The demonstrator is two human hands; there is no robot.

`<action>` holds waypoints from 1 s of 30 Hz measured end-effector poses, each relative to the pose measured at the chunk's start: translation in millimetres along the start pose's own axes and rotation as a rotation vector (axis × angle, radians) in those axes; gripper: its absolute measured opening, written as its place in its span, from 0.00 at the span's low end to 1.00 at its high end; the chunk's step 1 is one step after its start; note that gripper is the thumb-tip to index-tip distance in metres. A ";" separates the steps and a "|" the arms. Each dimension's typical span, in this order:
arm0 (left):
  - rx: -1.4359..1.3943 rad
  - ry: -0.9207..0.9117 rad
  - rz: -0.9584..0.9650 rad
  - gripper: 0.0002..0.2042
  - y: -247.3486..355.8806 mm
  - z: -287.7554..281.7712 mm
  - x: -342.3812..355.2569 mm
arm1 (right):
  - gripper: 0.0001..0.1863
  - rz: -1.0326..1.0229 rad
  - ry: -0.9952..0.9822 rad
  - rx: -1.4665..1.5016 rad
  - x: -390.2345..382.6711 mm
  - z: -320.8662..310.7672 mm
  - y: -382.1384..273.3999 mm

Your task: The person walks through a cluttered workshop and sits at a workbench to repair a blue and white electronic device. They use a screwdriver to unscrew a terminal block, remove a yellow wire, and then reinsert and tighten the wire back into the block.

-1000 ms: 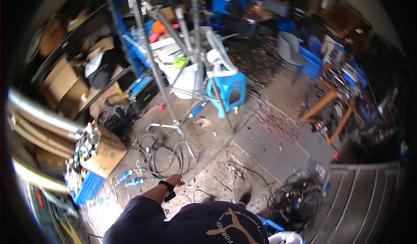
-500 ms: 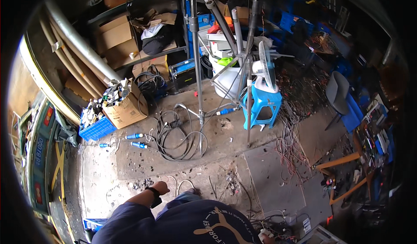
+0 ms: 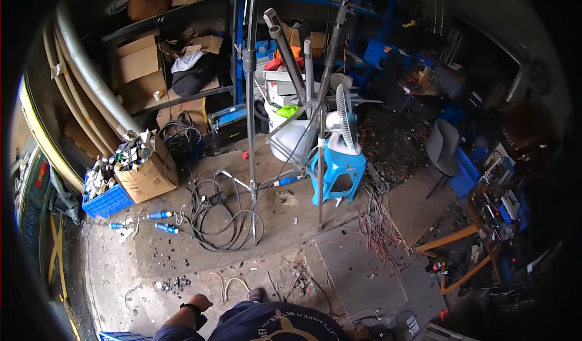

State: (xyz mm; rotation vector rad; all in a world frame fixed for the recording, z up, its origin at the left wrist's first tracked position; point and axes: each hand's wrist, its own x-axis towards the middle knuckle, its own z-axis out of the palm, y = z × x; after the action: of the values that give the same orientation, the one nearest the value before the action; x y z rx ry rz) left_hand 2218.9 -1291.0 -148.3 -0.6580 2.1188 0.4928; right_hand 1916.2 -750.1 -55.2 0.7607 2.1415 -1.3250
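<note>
My left hand [image 3: 200, 302] hangs at the lower edge, with a dark band [image 3: 195, 312] round its wrist. Its fingers look curled in, and nothing shows in them. Bare floor with thin pale cable [image 3: 234, 282] lies beyond it. Of my right hand [image 3: 356, 332], only a dim bit shows beside my dark shirt, with the fingers hidden. Tangled wires [image 3: 388, 324] and grey metal edges [image 3: 451, 332] lie beside it. Neither hand visibly touches any object.
Ahead stand metal poles [image 3: 251, 110], coiled black cable [image 3: 212, 219] with blue plugs [image 3: 165, 228], and a blue stool [image 3: 339, 171] bearing a fan [image 3: 347, 119]. A full carton [image 3: 145, 174] and blue crate [image 3: 109, 204] stand left. Right are loose wires [image 3: 377, 219] and a wooden frame [image 3: 448, 239].
The view has shifted, so the scene sits further left and the floor things lower. My left hand stays low and curled; my right hand is less visible.
</note>
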 end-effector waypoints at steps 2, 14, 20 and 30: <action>-0.059 0.012 0.018 0.25 -0.7 -14.4 11.3 | 0.33 0.006 0.014 0.017 -10.7 6.9 -14.4; -0.253 0.182 -0.061 0.21 -27.6 -87.3 73.4 | 0.28 -0.028 -0.058 -0.021 -45.7 86.9 -112.6; -0.250 0.115 -0.123 0.23 -22.7 -105.3 86.7 | 0.25 -0.041 -0.149 -0.107 -48.2 115.7 -144.4; -0.447 0.194 -0.175 0.19 -53.6 -54.3 76.1 | 0.21 -0.066 -0.205 -0.166 -52.8 141.5 -172.9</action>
State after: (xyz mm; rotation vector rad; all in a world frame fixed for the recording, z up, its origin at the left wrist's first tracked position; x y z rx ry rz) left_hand 2179.8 -1384.3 -185.4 -1.1741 2.1173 0.8436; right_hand 1853.0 -952.7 32.3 0.4710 2.0951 -1.1838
